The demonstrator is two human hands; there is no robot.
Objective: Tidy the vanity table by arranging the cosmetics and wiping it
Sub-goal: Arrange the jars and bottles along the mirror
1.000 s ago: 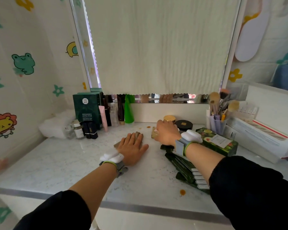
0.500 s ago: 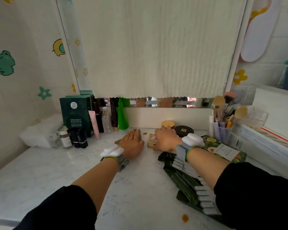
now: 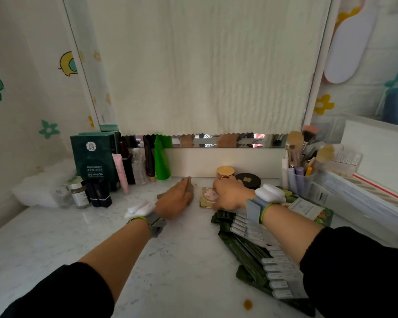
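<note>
Brown cloth (image 3: 188,181) lies mid-frame on the marbled worktop (image 3: 55,244), pressed flat under the left hand (image 3: 176,199), fingers straight. Just right, the right hand (image 3: 228,193) curls round a pink-lidded compact (image 3: 207,194). Wiping seems in hand, and next the compact likely needs lifting clear.

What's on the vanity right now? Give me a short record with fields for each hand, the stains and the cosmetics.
left hand: pressed flat on a brown cloth on the marble table
right hand: grips a pink-topped compact
stain: orange spot near the front edge, not yet wiped
back left: green box, green tube upright
right: green sachets fanned under the right forearm; brush cup
</note>
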